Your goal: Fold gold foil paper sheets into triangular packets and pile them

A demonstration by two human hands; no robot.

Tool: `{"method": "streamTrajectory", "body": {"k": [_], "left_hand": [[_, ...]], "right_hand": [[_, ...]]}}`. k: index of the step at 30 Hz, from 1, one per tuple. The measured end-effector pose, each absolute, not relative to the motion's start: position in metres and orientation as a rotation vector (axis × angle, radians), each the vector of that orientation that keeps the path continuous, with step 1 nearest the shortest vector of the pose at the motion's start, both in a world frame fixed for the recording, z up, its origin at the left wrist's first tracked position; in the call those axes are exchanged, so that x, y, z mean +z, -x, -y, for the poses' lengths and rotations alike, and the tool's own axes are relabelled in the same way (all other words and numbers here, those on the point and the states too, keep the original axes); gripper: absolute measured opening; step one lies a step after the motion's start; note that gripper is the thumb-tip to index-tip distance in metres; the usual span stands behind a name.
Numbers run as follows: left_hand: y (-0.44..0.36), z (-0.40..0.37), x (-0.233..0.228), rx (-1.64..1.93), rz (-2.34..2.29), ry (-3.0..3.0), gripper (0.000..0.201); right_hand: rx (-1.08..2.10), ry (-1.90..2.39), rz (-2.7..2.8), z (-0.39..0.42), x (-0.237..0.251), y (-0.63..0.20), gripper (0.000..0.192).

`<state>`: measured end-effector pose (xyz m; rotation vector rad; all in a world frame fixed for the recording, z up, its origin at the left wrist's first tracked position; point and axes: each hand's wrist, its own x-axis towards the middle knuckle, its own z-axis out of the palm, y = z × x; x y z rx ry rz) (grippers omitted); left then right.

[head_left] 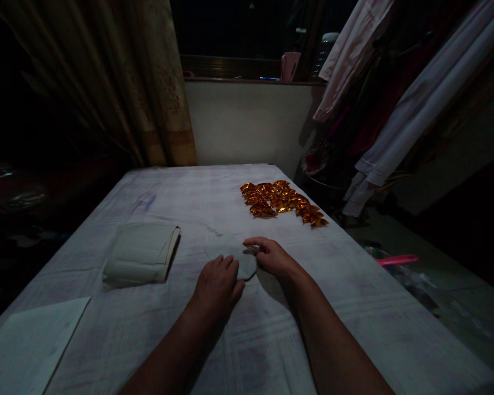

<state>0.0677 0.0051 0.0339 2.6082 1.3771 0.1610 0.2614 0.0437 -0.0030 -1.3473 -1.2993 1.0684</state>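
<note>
A small piece of pale paper (246,265) lies on the cloth-covered table in front of me, its near right edge curved up. My left hand (219,280) rests palm down on its left part, fingers on top and the thumb at the near edge. On the other side, my right hand (269,255) pinches the paper's right edge between thumb and index finger. The paper is close in tone to the cloth, so its far outline is hard to make out.
Several shiny orange-gold folded foil pieces (278,197) lie at the far right of the table. A thick pale folded packet (142,252) is on the left, with a white sheet (37,343) at the near left corner. Clothes (411,120) hang beyond the right edge.
</note>
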Motion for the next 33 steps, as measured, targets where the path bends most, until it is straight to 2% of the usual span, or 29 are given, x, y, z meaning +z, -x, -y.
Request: {"method": "streamTrajectory", "body": {"k": [4,8,13,17,20,22,26,30,33], "left_hand": [[-0.062,-0.009,0.038,0.217,-1.345,-2.543,0.023],[-0.048,-0.016,0.046,0.312,-1.321,-2.307,0.028],[-0.037,-0.024,0.051,0.394,-1.279,-2.096,0.032],[-0.036,-0.026,0.050,0.459,-1.330,-2.020,0.032],[-0.034,-0.026,0.052,0.465,-1.364,-1.971,0.028],[-0.032,-0.026,0.055,0.472,-1.357,-1.964,0.023],[-0.027,-0.028,0.058,0.436,-1.423,-2.032,0.024],[-0.026,-0.032,0.047,0.422,-1.645,-2.193,0.027],[-0.026,-0.035,0.035,0.470,-1.710,-2.343,0.020]], "right_hand": [[1.261,1.231,1.462,-0.038,0.005,-0.275,0.032],[1.333,1.203,1.572,-0.034,0.011,-0.283,0.036],[1.294,1.176,1.641,-0.031,0.019,-0.276,0.023],[1.508,1.099,1.604,-0.026,0.024,-0.270,0.035],[1.564,1.141,1.582,-0.027,0.021,-0.265,0.026],[1.432,1.241,1.599,-0.030,0.015,-0.260,0.020],[1.134,1.434,1.671,-0.035,0.005,-0.247,0.015],[0.752,1.647,1.831,-0.034,0.008,-0.235,0.022],[0.500,1.795,1.898,-0.033,0.012,-0.230,0.032]]}}
